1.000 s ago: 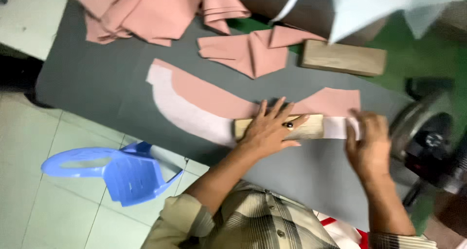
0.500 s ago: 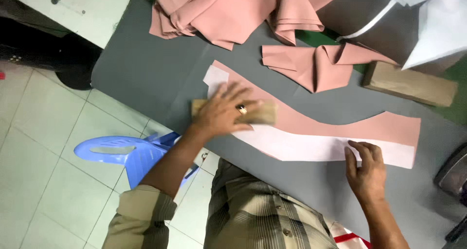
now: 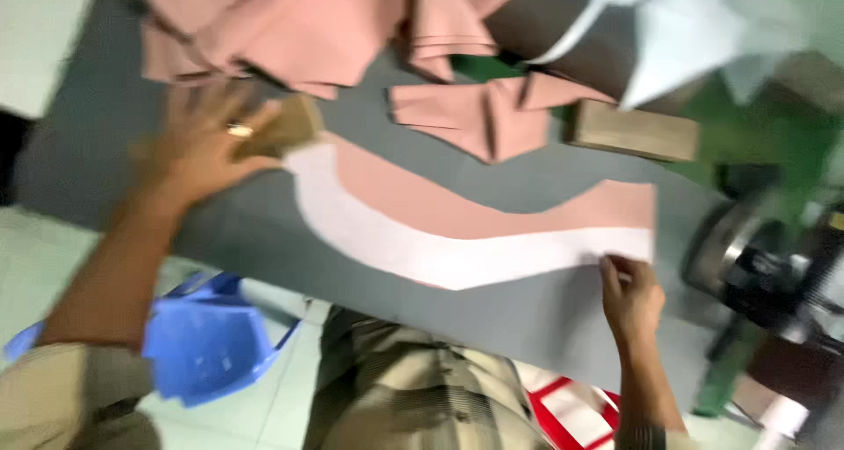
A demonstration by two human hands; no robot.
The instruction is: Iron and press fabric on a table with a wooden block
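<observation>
A long curved strip of pink fabric (image 3: 492, 208) lies across the middle of the grey bench (image 3: 545, 318), with a white strip (image 3: 413, 248) of the same curve laid along its lower edge, running from the upper left of the frame down to the right. The left hand (image 3: 198, 142), upper left, is spread flat with fingers wide, pressing a wooden block (image 3: 286, 125) at the strip's left end; motion blur makes it hard to say whether the fingers curl round the block at all. The right hand (image 3: 629, 296), lower right, pins the strip's right end, fingertips bent down on the white edge, holding nothing. Since half a second ago the left hand and block have slid from mid-strip out to its far left end, while the right hand has stayed at the right end. A second wooden block (image 3: 633, 131) rests at upper right, beside folded pink pieces (image 3: 483, 112). A blue plastic stool (image 3: 207, 344) stands at lower left.
</observation>
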